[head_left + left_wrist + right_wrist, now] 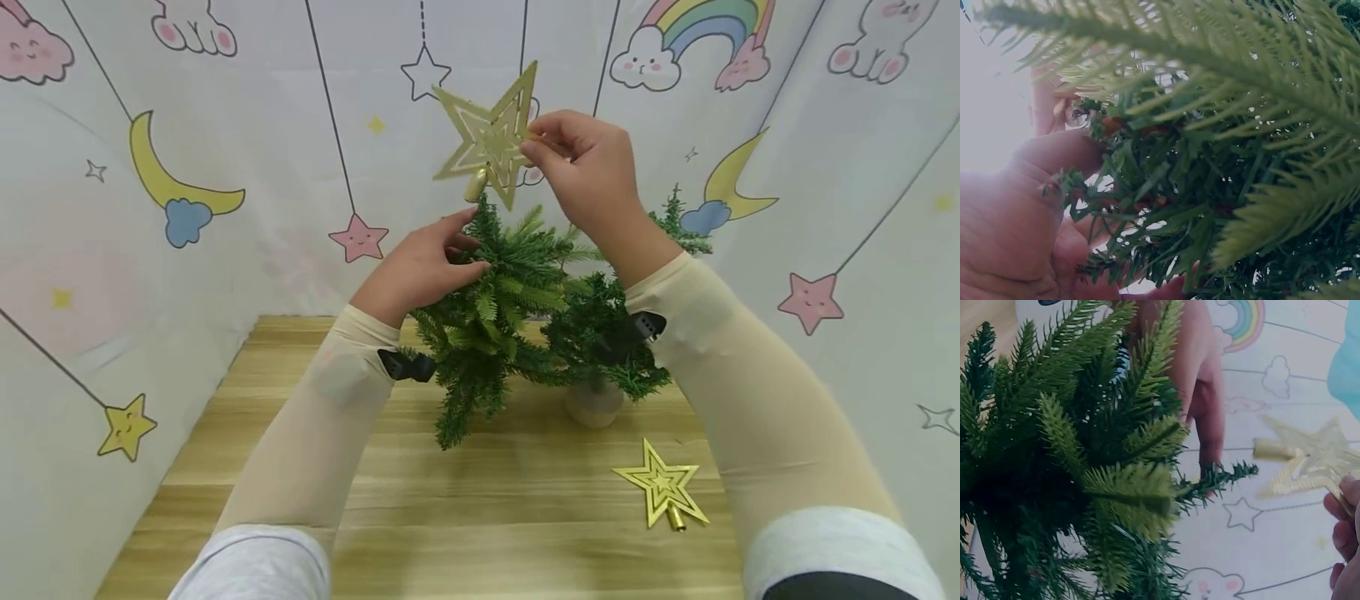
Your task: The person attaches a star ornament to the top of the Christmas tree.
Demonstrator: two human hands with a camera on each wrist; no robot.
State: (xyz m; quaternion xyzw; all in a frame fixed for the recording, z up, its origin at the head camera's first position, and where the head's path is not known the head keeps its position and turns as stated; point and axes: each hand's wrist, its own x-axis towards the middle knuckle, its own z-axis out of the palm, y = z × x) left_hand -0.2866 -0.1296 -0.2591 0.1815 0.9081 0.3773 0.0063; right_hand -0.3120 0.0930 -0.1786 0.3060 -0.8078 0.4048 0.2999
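An artificial Christmas tree (495, 292) stands on the wooden table, its top sprig (1229, 478) pointing up. At the treetop my left hand (423, 262) has its thumb and fingers apart, with the index fingertip right at the sprig. Foliage hides part of those fingers in the left wrist view. Just above the sprig, my right hand (588, 171) pinches a gold star tree topper (491, 137) by one point between thumb and fingers. The topper's short tube hangs close over the sprig in the head view; in the right wrist view a gap shows between them.
A second, smaller green tree (600, 333) with a pale round base (595, 406) stands behind on the right. Another gold star topper (662, 483) lies flat on the table (450, 517) at front right. Behind the trees hangs a printed cloth backdrop (262, 125).
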